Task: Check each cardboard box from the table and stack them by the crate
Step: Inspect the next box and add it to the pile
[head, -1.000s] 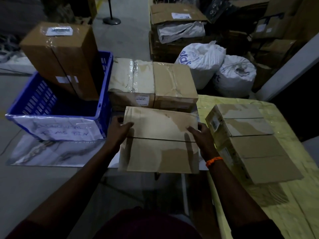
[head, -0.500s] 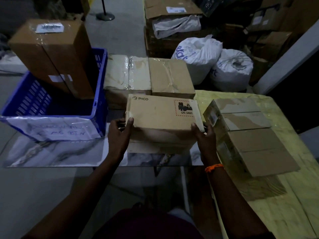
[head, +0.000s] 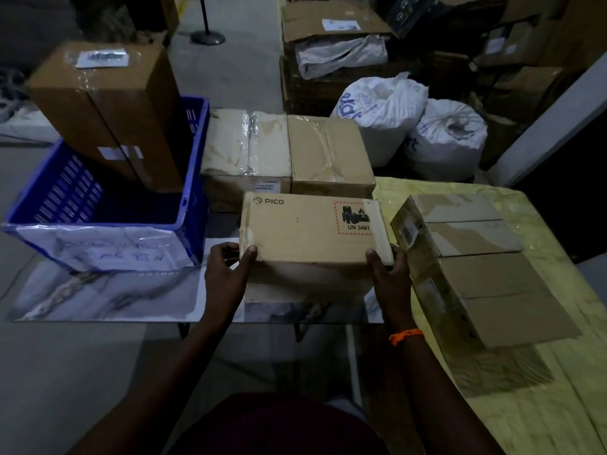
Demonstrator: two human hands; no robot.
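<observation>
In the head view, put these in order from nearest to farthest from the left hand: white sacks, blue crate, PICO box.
1. PICO box, gripped by the left hand.
2. Blue crate, just to its left.
3. White sacks, far back on the right.

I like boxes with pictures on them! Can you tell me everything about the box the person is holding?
The PICO box is plain brown cardboard, flat, rectangular and closed. Its printed face tilts up toward the camera: PICO at top left, and at right a red-hatched label with a black battery-and-flame picture and UN 3481. The left hand grips its near left corner, the right hand its near right corner, thumbs on top. It is just over the marble-patterned table.
</observation>
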